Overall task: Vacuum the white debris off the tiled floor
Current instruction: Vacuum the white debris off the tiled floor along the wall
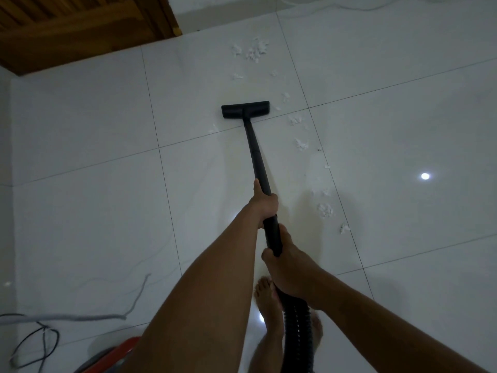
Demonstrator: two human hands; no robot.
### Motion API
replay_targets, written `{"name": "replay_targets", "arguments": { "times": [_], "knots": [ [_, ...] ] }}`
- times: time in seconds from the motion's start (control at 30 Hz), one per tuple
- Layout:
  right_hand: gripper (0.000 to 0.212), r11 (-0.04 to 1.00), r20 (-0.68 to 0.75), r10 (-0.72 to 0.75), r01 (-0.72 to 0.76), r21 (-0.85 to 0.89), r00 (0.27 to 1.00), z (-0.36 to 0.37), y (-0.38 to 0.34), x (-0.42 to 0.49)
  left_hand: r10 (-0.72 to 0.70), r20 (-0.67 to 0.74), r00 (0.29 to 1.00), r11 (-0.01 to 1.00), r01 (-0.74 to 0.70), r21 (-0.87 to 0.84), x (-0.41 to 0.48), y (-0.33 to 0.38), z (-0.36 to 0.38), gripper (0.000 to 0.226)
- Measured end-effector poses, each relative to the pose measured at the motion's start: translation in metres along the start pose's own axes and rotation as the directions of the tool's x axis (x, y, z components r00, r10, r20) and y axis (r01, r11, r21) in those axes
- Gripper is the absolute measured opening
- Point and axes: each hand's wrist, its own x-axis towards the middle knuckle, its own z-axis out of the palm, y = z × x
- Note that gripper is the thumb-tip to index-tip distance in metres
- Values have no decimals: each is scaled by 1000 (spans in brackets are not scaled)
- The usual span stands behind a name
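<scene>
Well ahead of the hands and to their left, a slatted wooden door is being met by the white tiled floor, and a thin white cable is lying along the far edge. Below and to the left of the hands, a grey cord and looped black cables are lying on the tiles near a red vacuum body, which is being partly hidden by the left forearm. A bare foot is being planted just beneath the right hand, beside the ribbed black hose. The white debris is lying thickest far beyond the hands, past the black floor head, and a looser trail is running down the right of the wand to a spot just right of the hands. The floor head is being held flat on the tiles. The wand is being gripped farther up by the left hand, arm outstretched, one digit laid along the tube. Its lower end, where the hose joins, is being clasped by the right hand, nearer the body.
</scene>
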Motion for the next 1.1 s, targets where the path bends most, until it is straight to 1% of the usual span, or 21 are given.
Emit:
{"name": "replay_targets", "arguments": {
  "times": [0.2,0.37,0.47,0.53,0.63,0.7,0.77,0.9,1.1],
  "knots": [
    [68,998,24,26,-27,52,999,-8,-16,10,1,-10,1000,1000,0,22,10,16,-8,73],
    [67,999,-7,36,-36,39,999,-9,-24,28,5,-17,1000,999,-5,34,25,28,-16,73],
    [65,1000,-76,24,-24,1,997,-11,-29,48,12,-23,1000,999,-11,32,40,37,-22,73],
    [62,999,-111,-10,5,-42,994,-14,-35,60,21,-27,999,999,-20,31,52,45,-27,73],
    [74,977,-136,-82,53,-205,987,-18,-44,80,43,-29,999,999,-42,22,72,55,-32,74],
    [79,974,-140,-90,58,-218,986,-21,-47,93,56,-37,998,998,-54,34,84,63,-33,73],
    [77,972,-139,-83,49,-228,987,-24,-48,105,63,-48,997,997,-60,52,95,68,-34,72],
    [71,976,-125,-54,26,-214,991,-34,-52,122,81,-56,995,996,-79,51,112,78,-35,72],
    [71,992,-75,-59,50,-115,995,-55,-71,130,109,-64,992,994,-107,29,134,93,-42,72]
  ]
}}
